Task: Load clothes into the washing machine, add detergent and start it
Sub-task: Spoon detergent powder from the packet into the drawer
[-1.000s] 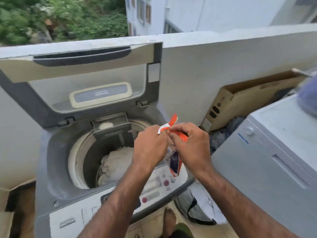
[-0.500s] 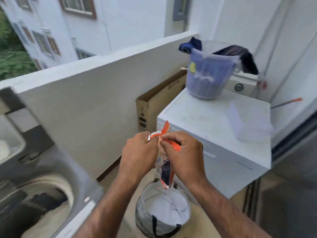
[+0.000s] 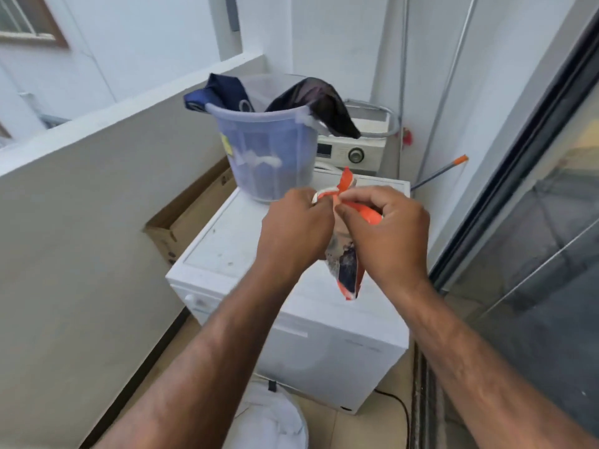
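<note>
Now the view has swung right, away from the open top-loading washing machine, which is out of frame; a second ago its drum of white laundry lay just under the hands. The grip itself has not changed. The left hand pinches the torn orange flap at the top of the detergent sachet. The right hand pinches the top edge just beside it, fingers curled round the orange neck. Both hands hold the sachet in the air above a white appliance, which carries a translucent blue bucket with dark garments draped over its rim. The tear looks unfinished, so the detergent has yet to go in, and the person will need to turn back to the machine to pour. The sachet hangs with its long axis near vertical, its opening pointing up between the fingertips and its sealed bottom corner pointing down.
</note>
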`<state>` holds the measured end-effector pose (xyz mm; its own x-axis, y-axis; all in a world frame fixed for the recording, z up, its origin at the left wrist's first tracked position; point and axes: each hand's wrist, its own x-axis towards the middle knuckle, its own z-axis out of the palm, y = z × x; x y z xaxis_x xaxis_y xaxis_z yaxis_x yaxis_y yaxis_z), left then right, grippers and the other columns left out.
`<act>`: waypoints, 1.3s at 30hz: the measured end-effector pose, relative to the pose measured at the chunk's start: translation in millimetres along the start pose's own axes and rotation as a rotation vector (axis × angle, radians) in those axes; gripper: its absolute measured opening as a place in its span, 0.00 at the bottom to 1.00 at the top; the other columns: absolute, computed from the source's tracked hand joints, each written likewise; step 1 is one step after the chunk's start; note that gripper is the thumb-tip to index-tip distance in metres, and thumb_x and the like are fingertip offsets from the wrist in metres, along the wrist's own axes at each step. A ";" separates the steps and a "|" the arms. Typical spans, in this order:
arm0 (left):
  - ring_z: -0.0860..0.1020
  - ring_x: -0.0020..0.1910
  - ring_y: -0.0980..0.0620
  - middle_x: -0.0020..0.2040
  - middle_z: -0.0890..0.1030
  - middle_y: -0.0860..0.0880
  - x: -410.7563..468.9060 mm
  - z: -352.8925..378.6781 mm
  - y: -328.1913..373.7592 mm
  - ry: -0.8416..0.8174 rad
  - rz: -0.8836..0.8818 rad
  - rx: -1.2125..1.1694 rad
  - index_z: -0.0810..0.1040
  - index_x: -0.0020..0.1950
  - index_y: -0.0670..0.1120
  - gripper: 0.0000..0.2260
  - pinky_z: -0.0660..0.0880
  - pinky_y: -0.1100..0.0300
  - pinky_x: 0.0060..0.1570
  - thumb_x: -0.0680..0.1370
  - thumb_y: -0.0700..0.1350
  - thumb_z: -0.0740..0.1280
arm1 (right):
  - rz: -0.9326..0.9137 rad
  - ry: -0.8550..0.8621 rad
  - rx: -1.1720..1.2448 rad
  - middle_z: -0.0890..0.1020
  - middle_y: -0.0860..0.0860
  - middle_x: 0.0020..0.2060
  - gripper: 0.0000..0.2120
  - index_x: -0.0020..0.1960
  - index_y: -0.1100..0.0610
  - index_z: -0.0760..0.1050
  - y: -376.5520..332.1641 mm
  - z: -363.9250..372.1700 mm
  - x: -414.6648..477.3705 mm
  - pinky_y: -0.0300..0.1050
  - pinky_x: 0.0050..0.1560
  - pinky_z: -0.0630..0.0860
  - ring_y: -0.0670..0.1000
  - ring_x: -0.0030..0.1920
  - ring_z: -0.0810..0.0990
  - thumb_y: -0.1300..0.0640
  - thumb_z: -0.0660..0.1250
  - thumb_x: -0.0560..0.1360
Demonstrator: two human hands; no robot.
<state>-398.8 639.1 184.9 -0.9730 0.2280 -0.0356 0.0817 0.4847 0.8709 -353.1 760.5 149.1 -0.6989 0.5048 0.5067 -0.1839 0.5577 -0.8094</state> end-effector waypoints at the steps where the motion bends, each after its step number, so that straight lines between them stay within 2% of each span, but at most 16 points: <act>1: 0.86 0.44 0.39 0.43 0.87 0.44 15.5 13.8 7.5 -0.015 0.016 -0.005 0.83 0.45 0.45 0.20 0.85 0.41 0.48 0.72 0.57 0.58 | 0.000 0.028 -0.012 0.87 0.44 0.45 0.06 0.48 0.52 0.87 10.7 -2.6 16.0 0.39 0.53 0.79 0.42 0.48 0.84 0.60 0.77 0.73; 5: 0.86 0.45 0.39 0.45 0.86 0.43 68.8 64.3 17.1 -0.057 0.023 0.001 0.82 0.46 0.44 0.20 0.85 0.40 0.47 0.73 0.55 0.57 | 0.027 0.086 -0.079 0.87 0.45 0.45 0.05 0.48 0.51 0.87 56.4 1.0 61.6 0.43 0.52 0.80 0.44 0.48 0.84 0.58 0.76 0.73; 9: 0.84 0.47 0.36 0.47 0.84 0.40 105.1 103.2 10.7 -0.068 0.009 0.060 0.79 0.48 0.41 0.21 0.84 0.40 0.50 0.73 0.54 0.54 | 0.104 0.063 -0.095 0.87 0.47 0.48 0.05 0.50 0.52 0.87 100.8 11.7 82.4 0.38 0.50 0.78 0.45 0.48 0.82 0.58 0.75 0.75; 13: 0.82 0.51 0.37 0.50 0.83 0.40 131.5 132.4 -10.4 -0.080 0.003 0.157 0.78 0.50 0.40 0.16 0.82 0.45 0.53 0.82 0.50 0.57 | 0.169 0.035 -0.118 0.87 0.50 0.48 0.06 0.52 0.54 0.87 143.9 28.1 84.3 0.32 0.47 0.75 0.48 0.48 0.84 0.57 0.75 0.76; 15: 0.81 0.52 0.38 0.52 0.83 0.40 140.1 146.1 -25.4 -0.098 -0.021 0.227 0.77 0.51 0.40 0.14 0.77 0.51 0.49 0.84 0.47 0.57 | 0.224 0.005 -0.134 0.87 0.49 0.47 0.06 0.52 0.53 0.87 162.3 34.2 81.5 0.37 0.47 0.79 0.48 0.48 0.84 0.56 0.74 0.76; 18: 0.79 0.54 0.37 0.56 0.82 0.38 139.8 162.1 -39.6 -0.153 -0.076 0.287 0.76 0.55 0.40 0.13 0.72 0.53 0.47 0.85 0.47 0.56 | 0.298 -0.093 -0.174 0.87 0.47 0.43 0.04 0.49 0.53 0.86 181.9 37.4 74.4 0.48 0.47 0.82 0.48 0.44 0.84 0.58 0.73 0.76; 22: 0.80 0.60 0.37 0.61 0.82 0.38 133.2 175.9 -48.8 -0.320 -0.141 0.210 0.77 0.63 0.39 0.21 0.77 0.49 0.60 0.85 0.54 0.55 | 0.363 -0.218 -0.298 0.85 0.48 0.38 0.09 0.42 0.53 0.83 195.0 29.9 64.4 0.50 0.41 0.80 0.53 0.40 0.83 0.63 0.67 0.77; 24: 0.80 0.62 0.38 0.61 0.83 0.38 127.1 173.9 -51.5 -0.396 -0.131 0.164 0.78 0.62 0.40 0.24 0.76 0.50 0.60 0.84 0.57 0.55 | 0.382 -0.217 -0.325 0.85 0.50 0.38 0.08 0.43 0.54 0.82 194.7 22.9 61.6 0.49 0.40 0.78 0.55 0.41 0.82 0.63 0.65 0.76; 26: 0.79 0.61 0.41 0.60 0.83 0.40 119.9 167.3 -52.5 -0.427 -0.117 0.125 0.80 0.61 0.39 0.23 0.74 0.50 0.60 0.86 0.56 0.55 | 0.349 -0.214 -0.342 0.86 0.52 0.43 0.08 0.48 0.53 0.84 190.3 18.8 59.2 0.49 0.43 0.78 0.56 0.43 0.82 0.62 0.66 0.76; 28: 0.80 0.60 0.42 0.60 0.83 0.39 112.6 159.9 -51.2 -0.443 -0.110 0.094 0.80 0.60 0.37 0.24 0.74 0.51 0.61 0.87 0.54 0.54 | 0.304 -0.218 -0.374 0.86 0.51 0.52 0.11 0.54 0.52 0.84 185.1 16.2 57.7 0.48 0.46 0.77 0.57 0.50 0.83 0.60 0.66 0.76; 30: 0.80 0.56 0.43 0.59 0.83 0.40 107.4 152.7 -51.1 -0.453 -0.102 0.087 0.80 0.60 0.37 0.23 0.75 0.57 0.53 0.88 0.53 0.54 | 0.265 -0.224 -0.433 0.83 0.50 0.60 0.13 0.59 0.51 0.82 176.9 14.7 55.3 0.47 0.47 0.73 0.56 0.55 0.81 0.59 0.67 0.77; 31: 0.80 0.54 0.45 0.59 0.83 0.42 104.4 148.3 -49.9 -0.453 -0.097 0.095 0.79 0.60 0.38 0.21 0.76 0.62 0.47 0.88 0.53 0.54 | 0.229 -0.228 -0.460 0.82 0.50 0.61 0.14 0.61 0.52 0.82 172.3 14.4 53.9 0.47 0.48 0.74 0.56 0.57 0.80 0.60 0.67 0.77; 32: 0.81 0.54 0.46 0.59 0.82 0.43 102.1 144.4 -49.7 -0.449 -0.086 0.117 0.78 0.62 0.40 0.20 0.75 0.64 0.46 0.88 0.53 0.54 | 0.187 -0.239 -0.479 0.82 0.50 0.62 0.16 0.62 0.53 0.81 168.4 14.4 52.6 0.49 0.51 0.76 0.56 0.59 0.80 0.61 0.68 0.76; 35: 0.76 0.68 0.42 0.70 0.78 0.42 93.9 123.7 -54.8 -0.365 -0.004 0.234 0.74 0.71 0.40 0.20 0.71 0.53 0.61 0.87 0.51 0.54 | 0.075 -0.320 -0.510 0.81 0.52 0.66 0.19 0.67 0.54 0.79 152.4 21.1 45.8 0.55 0.64 0.75 0.56 0.66 0.78 0.61 0.69 0.76; 39: 0.68 0.78 0.44 0.81 0.66 0.45 77.0 80.1 -77.4 -0.209 0.093 0.491 0.64 0.81 0.42 0.23 0.68 0.50 0.72 0.87 0.50 0.57 | 0.011 -0.444 -0.550 0.75 0.52 0.74 0.26 0.73 0.53 0.74 126.1 41.4 35.1 0.54 0.71 0.68 0.55 0.73 0.72 0.57 0.71 0.76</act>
<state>-462.8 686.8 75.5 -0.8971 0.4280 -0.1098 0.3055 0.7804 0.5456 -429.4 821.3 52.5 -0.9363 0.2607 0.2355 0.1186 0.8655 -0.4867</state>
